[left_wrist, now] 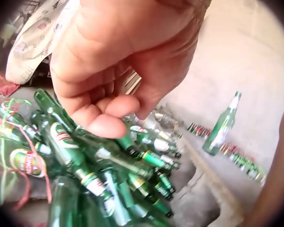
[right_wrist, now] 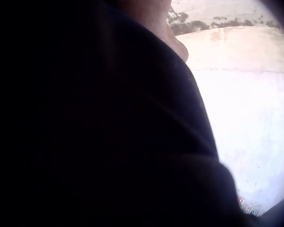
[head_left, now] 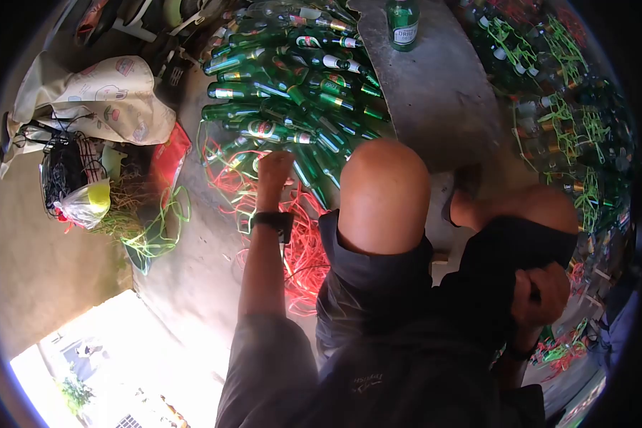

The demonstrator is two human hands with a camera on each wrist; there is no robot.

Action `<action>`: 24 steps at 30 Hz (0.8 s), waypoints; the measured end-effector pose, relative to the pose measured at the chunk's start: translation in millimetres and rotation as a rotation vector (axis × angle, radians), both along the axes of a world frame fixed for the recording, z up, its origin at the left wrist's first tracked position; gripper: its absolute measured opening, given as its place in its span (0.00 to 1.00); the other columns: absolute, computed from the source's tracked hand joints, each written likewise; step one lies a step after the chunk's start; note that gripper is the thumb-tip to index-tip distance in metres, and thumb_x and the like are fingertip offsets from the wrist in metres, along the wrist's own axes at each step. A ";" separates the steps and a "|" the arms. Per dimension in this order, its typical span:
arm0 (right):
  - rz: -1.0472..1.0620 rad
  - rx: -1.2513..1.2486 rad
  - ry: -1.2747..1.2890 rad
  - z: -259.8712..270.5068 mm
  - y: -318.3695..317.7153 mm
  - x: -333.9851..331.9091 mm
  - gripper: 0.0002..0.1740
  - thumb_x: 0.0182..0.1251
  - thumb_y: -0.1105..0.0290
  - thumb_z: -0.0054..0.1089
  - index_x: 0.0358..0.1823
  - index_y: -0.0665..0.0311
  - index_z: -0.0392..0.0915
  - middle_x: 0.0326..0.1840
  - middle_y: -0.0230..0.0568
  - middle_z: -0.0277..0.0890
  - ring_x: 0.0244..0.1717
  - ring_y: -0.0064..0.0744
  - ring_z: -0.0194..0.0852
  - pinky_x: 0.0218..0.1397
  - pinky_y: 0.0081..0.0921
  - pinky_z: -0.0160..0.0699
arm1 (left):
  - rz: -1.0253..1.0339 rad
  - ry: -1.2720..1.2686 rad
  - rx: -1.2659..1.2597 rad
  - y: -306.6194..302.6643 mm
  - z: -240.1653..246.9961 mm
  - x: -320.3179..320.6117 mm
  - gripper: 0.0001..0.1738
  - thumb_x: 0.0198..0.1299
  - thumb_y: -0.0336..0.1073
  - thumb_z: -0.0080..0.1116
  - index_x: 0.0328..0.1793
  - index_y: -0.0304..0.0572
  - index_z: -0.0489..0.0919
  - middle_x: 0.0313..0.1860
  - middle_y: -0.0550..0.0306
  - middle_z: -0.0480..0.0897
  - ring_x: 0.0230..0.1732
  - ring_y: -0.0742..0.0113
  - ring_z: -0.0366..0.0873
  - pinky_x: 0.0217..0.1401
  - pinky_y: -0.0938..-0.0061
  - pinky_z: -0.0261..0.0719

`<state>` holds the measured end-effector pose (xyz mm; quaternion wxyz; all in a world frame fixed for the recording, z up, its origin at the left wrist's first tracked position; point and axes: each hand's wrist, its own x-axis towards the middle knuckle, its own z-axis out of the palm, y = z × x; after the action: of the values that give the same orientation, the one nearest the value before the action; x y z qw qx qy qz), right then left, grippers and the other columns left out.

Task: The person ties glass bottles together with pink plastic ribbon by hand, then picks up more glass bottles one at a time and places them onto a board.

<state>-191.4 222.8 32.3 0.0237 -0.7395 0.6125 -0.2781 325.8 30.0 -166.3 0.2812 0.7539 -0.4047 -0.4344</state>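
Note:
My left hand (head_left: 274,171) is over the near edge of a heap of green glass bottles (head_left: 264,130). In the left wrist view its fingers (left_wrist: 106,125) curl in toward the thumb, with nothing seen held between them. Below this hand lie bottles (left_wrist: 68,142) with white, red and gold labels. My right hand (head_left: 542,296) rests at the dark shorts by my bent leg, fingers loosely curled. Dark cloth (right_wrist: 109,132) fills most of the right wrist view and hides that hand's fingers.
Red plastic strips (head_left: 307,260) lie tangled beside my left forearm. One green bottle (head_left: 404,28) stands upright on a grey sheet (head_left: 442,93). More bottles with green strips (head_left: 574,121) lie at right. A cream printed cloth (head_left: 114,100) and a clear bag (head_left: 85,205) are at left.

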 end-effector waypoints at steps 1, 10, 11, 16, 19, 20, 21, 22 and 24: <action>0.005 -0.001 0.003 0.2 -0.8 2.2 0.11 0.55 0.71 0.79 0.33 0.61 0.83 0.33 0.43 0.78 0.39 0.49 0.78 0.49 0.44 0.77 | 0.005 0.003 -0.001 2.2 -5.9 -7.3 0.19 0.64 0.41 0.69 0.51 0.31 0.88 0.31 0.53 0.88 0.26 0.73 0.82 0.22 0.76 0.80; 0.006 -0.115 0.130 1.7 -7.4 11.7 0.10 0.58 0.70 0.77 0.34 0.62 0.82 0.35 0.45 0.81 0.41 0.52 0.79 0.49 0.46 0.78 | 0.327 0.633 0.094 -25.5 -39.4 -60.7 0.28 0.73 0.58 0.62 0.55 0.36 0.81 0.42 0.52 0.87 0.37 0.69 0.83 0.38 0.69 0.87; -0.005 -0.125 0.129 2.0 -8.1 13.4 0.10 0.58 0.70 0.77 0.34 0.62 0.82 0.35 0.45 0.80 0.41 0.52 0.79 0.48 0.46 0.78 | 0.355 0.705 0.088 -31.4 -41.1 -63.7 0.27 0.75 0.57 0.60 0.55 0.37 0.80 0.43 0.52 0.87 0.39 0.66 0.84 0.40 0.66 0.87; -0.015 -0.087 0.085 2.8 -5.7 12.8 0.10 0.57 0.71 0.77 0.35 0.62 0.81 0.34 0.46 0.80 0.39 0.53 0.78 0.47 0.46 0.77 | 0.434 0.918 0.048 -55.6 -65.4 -66.7 0.23 0.80 0.52 0.52 0.59 0.37 0.76 0.46 0.51 0.87 0.44 0.62 0.86 0.43 0.62 0.88; -0.027 -0.142 0.160 1.9 -7.1 13.8 0.10 0.57 0.70 0.77 0.34 0.62 0.81 0.33 0.46 0.79 0.37 0.53 0.78 0.45 0.46 0.77 | 0.579 1.068 0.032 -65.8 -90.8 -63.9 0.20 0.77 0.47 0.58 0.57 0.33 0.78 0.41 0.48 0.86 0.36 0.60 0.87 0.34 0.62 0.89; -0.019 -0.128 0.146 2.5 -7.8 13.7 0.10 0.57 0.70 0.76 0.33 0.62 0.81 0.32 0.46 0.78 0.36 0.53 0.77 0.44 0.46 0.76 | 0.564 1.057 0.019 -69.7 -104.5 -62.2 0.19 0.77 0.46 0.58 0.55 0.34 0.77 0.38 0.50 0.85 0.33 0.60 0.86 0.32 0.61 0.89; -0.012 -0.114 0.133 3.5 -8.2 13.8 0.10 0.58 0.69 0.76 0.33 0.62 0.81 0.30 0.45 0.77 0.35 0.52 0.77 0.43 0.46 0.76 | 0.549 1.046 0.007 -71.9 -101.6 -65.5 0.17 0.77 0.45 0.58 0.52 0.34 0.77 0.36 0.51 0.84 0.31 0.61 0.85 0.30 0.61 0.88; -0.014 -0.112 0.134 5.5 -8.1 14.6 0.10 0.58 0.69 0.76 0.33 0.62 0.81 0.30 0.45 0.77 0.35 0.52 0.77 0.43 0.46 0.76 | 0.548 1.046 0.009 -72.7 -98.6 -68.8 0.17 0.77 0.45 0.58 0.52 0.34 0.77 0.36 0.51 0.84 0.31 0.61 0.85 0.30 0.61 0.88; -0.026 -0.035 0.097 10.7 -7.8 17.5 0.09 0.60 0.73 0.73 0.31 0.65 0.79 0.28 0.45 0.77 0.37 0.53 0.78 0.48 0.46 0.77 | 0.641 0.868 -0.027 -75.1 -89.9 -76.1 0.17 0.75 0.44 0.59 0.44 0.37 0.75 0.30 0.54 0.80 0.26 0.62 0.81 0.26 0.62 0.86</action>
<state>-173.9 215.0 43.0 -0.0229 -0.7444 0.6176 -0.2528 249.7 -45.1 -256.2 0.5509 0.5869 -0.0065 -0.5933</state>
